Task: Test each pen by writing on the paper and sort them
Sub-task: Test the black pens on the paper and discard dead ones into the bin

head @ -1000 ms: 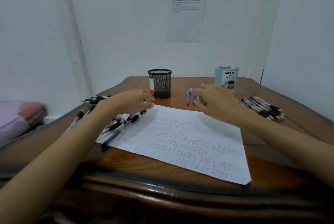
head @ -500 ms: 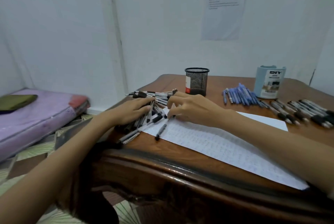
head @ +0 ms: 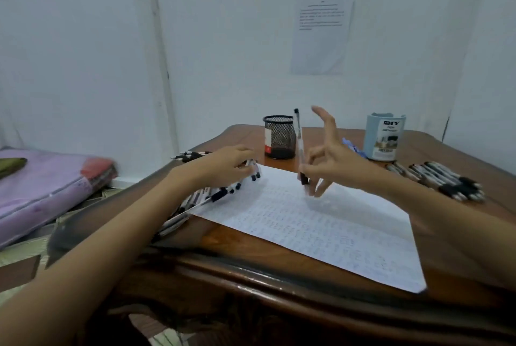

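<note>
A white sheet of paper [head: 321, 222] covered in small writing lies across the wooden table. My right hand [head: 326, 158] pinches a black-capped pen [head: 298, 139] that stands nearly upright above the paper's far edge, with the index finger raised. My left hand [head: 231, 161] rests on a pile of black pens [head: 206, 194] at the paper's left edge, fingers curved over them. A second group of black pens [head: 446, 181] lies at the right. Blue pens [head: 353, 147] show partly behind my right hand.
A black mesh cup [head: 279, 136] and a pale blue organizer cup [head: 384, 136] stand at the table's back. The carved table edge [head: 251, 284] runs close in front. A purple mattress [head: 47, 183] lies on the floor at left. A printed sheet [head: 321, 35] hangs on the wall.
My right hand has lifted one pen out of the left pile and raised it upright over the paper. My left hand stays on the pile. The view has turned slightly right.
</note>
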The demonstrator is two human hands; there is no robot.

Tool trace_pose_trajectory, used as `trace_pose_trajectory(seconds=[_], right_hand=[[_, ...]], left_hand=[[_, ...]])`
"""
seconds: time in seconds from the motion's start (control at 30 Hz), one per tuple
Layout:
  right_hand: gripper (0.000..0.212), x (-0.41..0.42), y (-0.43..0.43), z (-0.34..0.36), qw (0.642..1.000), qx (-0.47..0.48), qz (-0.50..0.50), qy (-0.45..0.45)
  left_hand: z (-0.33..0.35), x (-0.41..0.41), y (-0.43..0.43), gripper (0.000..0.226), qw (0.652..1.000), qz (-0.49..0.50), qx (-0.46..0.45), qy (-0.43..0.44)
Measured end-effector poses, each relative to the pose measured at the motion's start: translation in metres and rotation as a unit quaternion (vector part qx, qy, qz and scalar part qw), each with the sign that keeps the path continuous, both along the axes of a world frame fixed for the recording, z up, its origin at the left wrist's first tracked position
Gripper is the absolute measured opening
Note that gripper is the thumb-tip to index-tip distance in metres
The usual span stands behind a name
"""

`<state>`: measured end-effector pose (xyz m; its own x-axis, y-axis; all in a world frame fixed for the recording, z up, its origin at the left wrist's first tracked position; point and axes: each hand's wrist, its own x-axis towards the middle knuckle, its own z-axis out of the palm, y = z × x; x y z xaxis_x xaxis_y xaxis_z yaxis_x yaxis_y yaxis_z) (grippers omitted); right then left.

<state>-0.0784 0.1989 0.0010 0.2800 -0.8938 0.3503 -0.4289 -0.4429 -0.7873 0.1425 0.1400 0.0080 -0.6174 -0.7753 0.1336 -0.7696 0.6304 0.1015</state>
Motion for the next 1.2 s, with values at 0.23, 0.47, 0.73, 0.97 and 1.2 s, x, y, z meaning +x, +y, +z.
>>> trace_pose_trajectory(seconds=[0.23, 0.47, 0.73, 0.97, 1.2], right_hand=[[0.11, -0.057, 0.018, -0.005, 0.975, 0.175, -0.071, -0.119], [0.087, -0.054, 0.009, -0.015, 0.952, 0.272, -0.011, -0.141], [0.116, -0.072, 0.0, -0.016, 0.931, 0.307, -0.006, -0.199], [0.072, -0.071, 0.002, -0.016, 0.947, 0.247, -0.056, -0.197], [0.079, -0.066, 0.003, -0.012, 0.942, 0.18, -0.094, -0.267]], left_hand=[[-0.002, -0.073, -0.006, 0.045, 0.992, -0.059, 0.05, -0.097], [-0.029, -0.074, -0.013, 0.055, 0.988, -0.051, 0.106, -0.098], [-0.027, -0.07, -0.016, 0.055, 0.985, -0.059, 0.128, -0.098], [-0.02, -0.067, -0.016, 0.056, 0.979, -0.062, 0.16, -0.113], [-0.023, -0.067, -0.013, 0.056, 0.98, -0.056, 0.153, -0.113]])
